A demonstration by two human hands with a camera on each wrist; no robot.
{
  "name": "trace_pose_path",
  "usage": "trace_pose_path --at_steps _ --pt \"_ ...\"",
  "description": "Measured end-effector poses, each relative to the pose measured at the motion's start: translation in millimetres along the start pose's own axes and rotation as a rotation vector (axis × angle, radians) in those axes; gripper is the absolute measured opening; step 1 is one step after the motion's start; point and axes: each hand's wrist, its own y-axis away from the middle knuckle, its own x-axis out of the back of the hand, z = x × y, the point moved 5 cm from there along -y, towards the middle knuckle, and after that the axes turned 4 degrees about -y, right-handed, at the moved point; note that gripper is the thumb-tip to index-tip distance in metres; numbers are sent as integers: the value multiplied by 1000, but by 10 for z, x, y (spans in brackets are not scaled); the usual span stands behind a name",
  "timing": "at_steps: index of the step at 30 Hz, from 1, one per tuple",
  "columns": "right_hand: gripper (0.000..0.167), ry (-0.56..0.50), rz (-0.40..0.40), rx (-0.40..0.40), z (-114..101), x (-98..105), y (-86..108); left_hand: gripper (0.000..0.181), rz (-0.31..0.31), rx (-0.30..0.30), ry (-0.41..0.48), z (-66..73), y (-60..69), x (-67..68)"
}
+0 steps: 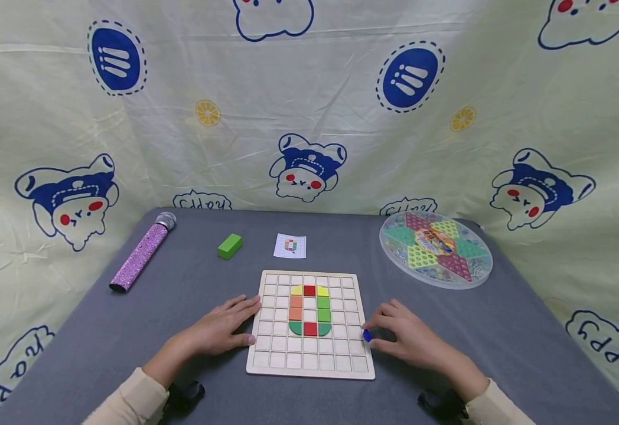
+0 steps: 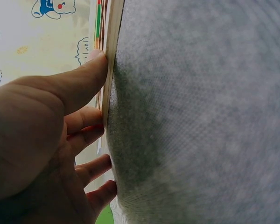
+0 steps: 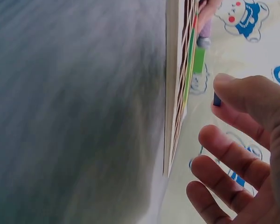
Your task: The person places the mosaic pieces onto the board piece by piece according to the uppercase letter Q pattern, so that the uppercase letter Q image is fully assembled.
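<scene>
A square wooden grid board (image 1: pixel 286 360) lies on the cloth in front of me. In its grid, yellow, red, orange, light green and dark green tiles (image 1: pixel 309 329) form a ring. My left hand (image 1: pixel 216 327) rests along the board's left edge, thumb and fingertips touching the side, as the left wrist view also shows. At the right edge, my right hand (image 1: pixel 407 333) pinches a small blue tile (image 1: pixel 367 336) between thumb and index finger. In the right wrist view most of that blue tile (image 3: pixel 217 99) is hidden by the fingers, and the other fingers are loosely bent.
Behind the board lie a small printed card (image 1: pixel 290 246) with a coloured pattern and a green block (image 1: pixel 230 247). A glittery purple microphone (image 1: pixel 142 254) is at the left. At the back right sits a round clear case (image 1: pixel 436 249) with a star pattern. A printed curtain surrounds the table.
</scene>
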Motion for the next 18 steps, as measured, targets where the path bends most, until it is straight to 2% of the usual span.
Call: trace_pose_path --at_steps 10,18 --pt "20 -14 -30 128 -239 -149 -217 72 -6 9 6 -3 -9 1" --pt "17 -21 -46 181 -358 -254 -347 71 4 -13 -7 -13 -9 -7"
